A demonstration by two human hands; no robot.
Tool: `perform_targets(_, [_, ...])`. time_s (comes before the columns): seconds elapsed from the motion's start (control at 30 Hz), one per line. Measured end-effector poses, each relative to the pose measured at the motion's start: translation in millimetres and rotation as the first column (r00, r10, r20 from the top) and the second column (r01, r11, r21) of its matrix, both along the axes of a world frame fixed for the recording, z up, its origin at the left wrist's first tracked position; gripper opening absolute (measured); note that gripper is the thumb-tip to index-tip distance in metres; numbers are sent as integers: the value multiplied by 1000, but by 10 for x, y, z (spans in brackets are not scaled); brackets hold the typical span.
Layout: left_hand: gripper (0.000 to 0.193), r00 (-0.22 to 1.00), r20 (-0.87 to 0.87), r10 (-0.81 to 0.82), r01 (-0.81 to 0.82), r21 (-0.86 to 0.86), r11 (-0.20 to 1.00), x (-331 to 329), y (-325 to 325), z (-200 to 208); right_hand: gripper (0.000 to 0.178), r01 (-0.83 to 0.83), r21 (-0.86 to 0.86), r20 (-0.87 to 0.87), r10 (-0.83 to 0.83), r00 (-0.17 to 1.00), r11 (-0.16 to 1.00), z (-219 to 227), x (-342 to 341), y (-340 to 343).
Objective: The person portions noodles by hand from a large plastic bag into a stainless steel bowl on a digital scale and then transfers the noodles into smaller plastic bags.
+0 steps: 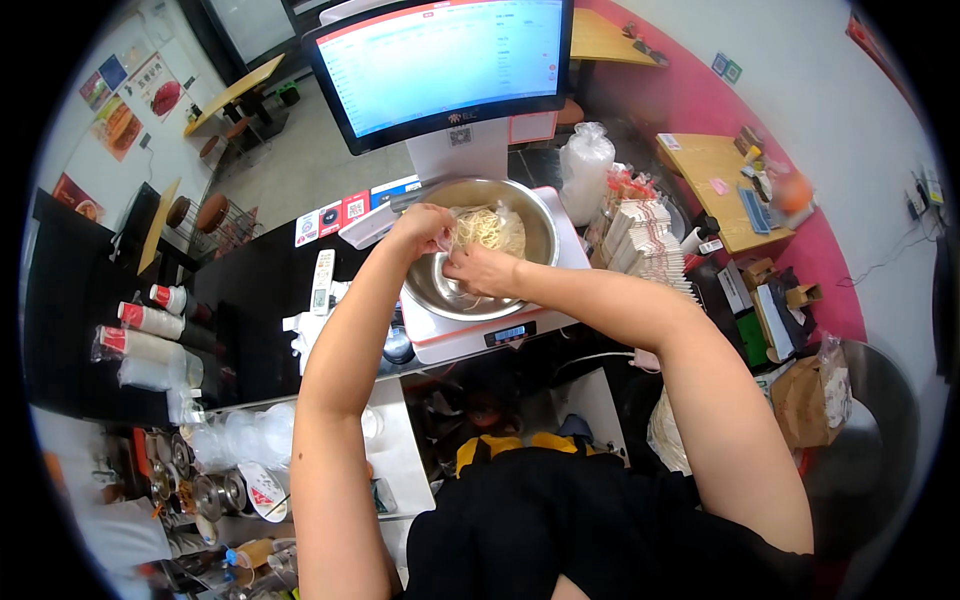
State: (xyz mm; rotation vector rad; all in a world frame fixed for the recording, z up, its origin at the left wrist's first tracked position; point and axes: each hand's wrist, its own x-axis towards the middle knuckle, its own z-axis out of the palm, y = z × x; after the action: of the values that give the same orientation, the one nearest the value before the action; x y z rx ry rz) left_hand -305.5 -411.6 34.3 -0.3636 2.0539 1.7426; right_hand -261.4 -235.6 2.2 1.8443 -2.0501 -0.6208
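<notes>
A wide steel bowl (542, 214) rests on a white and orange digital scale (573, 257) with a small lit display. Inside it, pale yellow noodles (486, 230) sit in a clear plastic bag (511, 226). Over the bowl's left side, my left hand (428, 228) pinches the edge of the bag. My right hand (486, 271) reaches in from the front right, its fingers curled at the near edge of the bag just below the noodles. The fingertips of the right hand are partly hidden, but they look closed on the bag film.
A large monitor (445, 70) stands right behind the bowl. Stacked paper packets (645, 243) and a roll of plastic bags (587, 170) are to the right. A white remote control (322, 282) lies left on the black counter (253, 300). Sleeved cup stacks (155, 320) are farther left.
</notes>
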Motion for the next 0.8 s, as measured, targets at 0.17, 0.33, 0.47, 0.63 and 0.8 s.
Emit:
perform_targets(0.17, [19, 999, -20, 48, -46, 94, 995, 0, -66, -96, 9, 282, -332, 504, -83, 860, 900, -177, -160, 15])
perform_targets(0.33, [24, 1000, -1, 22, -22, 144, 989, 64, -117, -134, 16, 882, -240, 960, 237, 152, 405, 293, -363, 114])
perform_targets(0.47, [20, 999, -24, 48, -44, 142, 989, 41, -153, -203, 19, 964, -181, 918, 384, 95, 195, 480, -502, 80])
perform_targets(0.63, [23, 999, -12, 45, -43, 131, 990, 31, -160, -147, 31, 892, -147, 921, -270, 281, 427, 486, -530, 123])
perform_targets(0.8, [21, 999, -9, 48, -48, 27, 998, 28, -177, -182, 41, 897, -357, 662, -607, 440, 261, 424, -504, 157])
